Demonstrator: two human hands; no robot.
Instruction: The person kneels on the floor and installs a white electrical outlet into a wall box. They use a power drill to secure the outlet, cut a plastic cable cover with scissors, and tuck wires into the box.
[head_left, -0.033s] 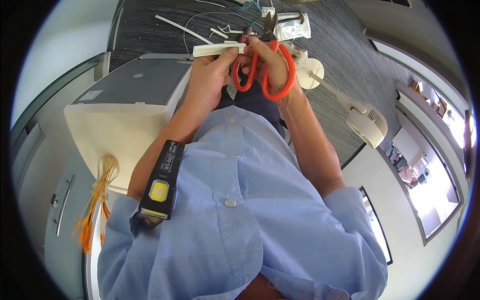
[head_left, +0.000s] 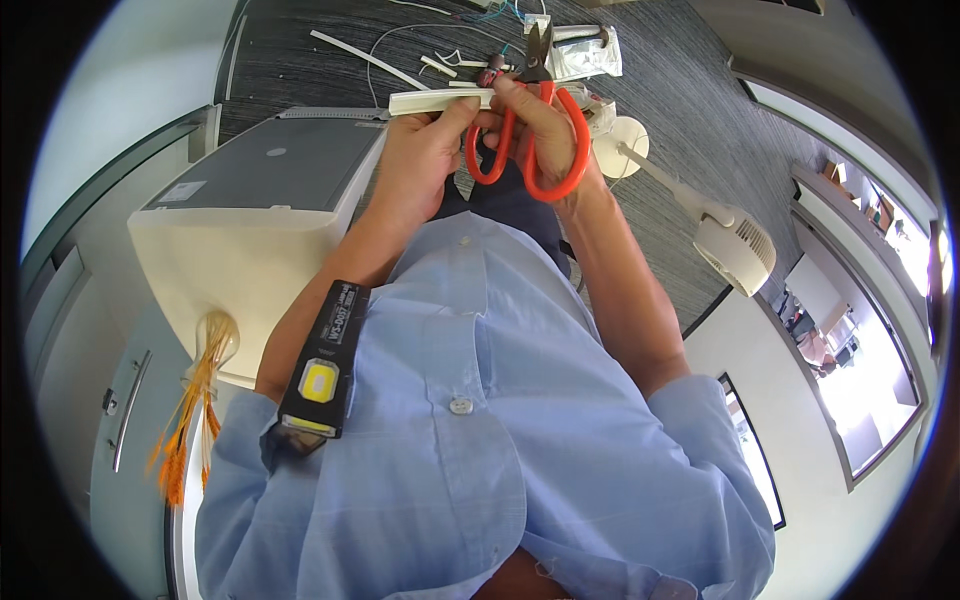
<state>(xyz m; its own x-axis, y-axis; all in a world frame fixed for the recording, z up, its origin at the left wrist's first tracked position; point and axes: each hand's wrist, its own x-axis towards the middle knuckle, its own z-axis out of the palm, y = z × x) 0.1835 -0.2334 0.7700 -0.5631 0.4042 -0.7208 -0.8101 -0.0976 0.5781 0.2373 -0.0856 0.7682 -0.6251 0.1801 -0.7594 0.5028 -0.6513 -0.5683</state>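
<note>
Held out in front of my body, my left hand (head_left: 425, 155) pinches a short white plastic channel strip (head_left: 425, 102) that looks like cable trunking, thumb on top. My right hand (head_left: 545, 125) grips red-handled scissors (head_left: 572, 170), their dark blades pointing away from me and slightly apart. The right thumb and fingers also come up against the strip's right end; whether they press on it I cannot tell. The blades are to the right of the strip, apart from it. Some right fingers are hidden behind the handles.
On the dark striped floor lie a long white strip (head_left: 365, 58), short offcuts, a thin cable, a red-and-black tool (head_left: 490, 73) and a clear plastic packet (head_left: 588, 58). A grey-topped white cabinet (head_left: 270, 160) stands left, a white fan (head_left: 735, 250) right. A black work light (head_left: 325, 350) is near my left arm.
The white strip and my left hand have shifted very slightly to the right. Otherwise nothing visibly differs.
</note>
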